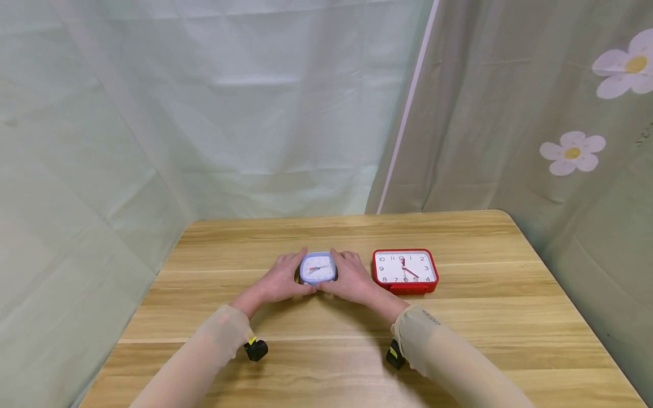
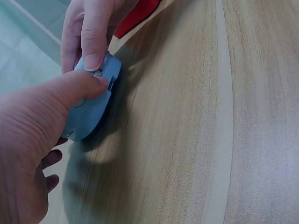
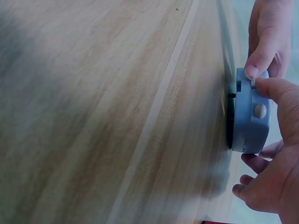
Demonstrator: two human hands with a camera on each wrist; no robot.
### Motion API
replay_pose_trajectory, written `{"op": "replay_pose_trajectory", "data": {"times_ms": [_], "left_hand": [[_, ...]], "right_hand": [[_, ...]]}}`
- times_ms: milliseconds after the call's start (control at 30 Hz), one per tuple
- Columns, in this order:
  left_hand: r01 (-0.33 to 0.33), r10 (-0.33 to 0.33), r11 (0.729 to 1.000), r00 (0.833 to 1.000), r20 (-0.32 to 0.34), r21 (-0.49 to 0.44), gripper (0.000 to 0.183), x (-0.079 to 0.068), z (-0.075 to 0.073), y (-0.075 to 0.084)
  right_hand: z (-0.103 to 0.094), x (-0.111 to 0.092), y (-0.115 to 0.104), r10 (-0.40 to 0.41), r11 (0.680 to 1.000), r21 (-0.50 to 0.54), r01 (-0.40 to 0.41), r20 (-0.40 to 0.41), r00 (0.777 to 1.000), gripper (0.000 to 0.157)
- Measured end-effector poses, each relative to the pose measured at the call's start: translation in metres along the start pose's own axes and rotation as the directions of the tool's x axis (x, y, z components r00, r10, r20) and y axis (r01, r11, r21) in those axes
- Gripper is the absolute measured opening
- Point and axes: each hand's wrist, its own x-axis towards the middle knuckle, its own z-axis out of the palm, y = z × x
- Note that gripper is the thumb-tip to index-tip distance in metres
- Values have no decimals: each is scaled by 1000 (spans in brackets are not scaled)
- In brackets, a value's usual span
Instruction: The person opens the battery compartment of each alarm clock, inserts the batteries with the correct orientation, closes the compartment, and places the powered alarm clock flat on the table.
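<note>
A small light-blue alarm clock [image 1: 318, 268] with a white face is held face up between both hands, close over the wooden table [image 1: 326, 345]. My left hand [image 1: 279, 280] grips its left side, thumb at the near edge and fingers reaching round the far side. On the opposite side my right hand [image 1: 352, 280] grips it the same way. The two thumbs meet at the clock's near side, by a small switch, in the left wrist view. A pale round button [image 3: 260, 110] shows on that side in the right wrist view.
Just right of my right hand lies a red rectangular alarm clock [image 1: 405, 271], its white face up. Pale curtains [image 1: 285, 113] hang behind the table, with flowers printed on the right one. Black wrist cameras [image 1: 256, 349] sit under both sleeved forearms.
</note>
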Motion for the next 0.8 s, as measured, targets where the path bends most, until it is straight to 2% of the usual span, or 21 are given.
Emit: {"op": "replay_pose_trajectory", "data": {"times_ms": [267, 433, 533, 600, 800], "left_hand": [[1, -1, 999, 1000, 12, -34, 116, -3, 0, -1], [3, -2, 999, 1000, 13, -42, 115, -9, -5, -1], [5, -5, 1000, 1000, -28, 15, 108, -14, -11, 3], [-7, 14, 996, 997, -76, 90, 104, -17, -16, 6], [15, 47, 958, 977, -207, 287, 95, -26, -28, 14]], "right_hand": [[-2, -1, -3, 6, 1000, 22, -7, 26, 1000, 105], [-11, -6, -6, -10, 1000, 30, 10, 9, 1000, 104], [-23, -12, -7, -40, 999, 2, 41, -21, 999, 101], [-33, -18, -6, -66, 998, -14, 65, -44, 997, 99], [-62, -39, 12, -137, 983, -139, 122, -110, 984, 95]]}}
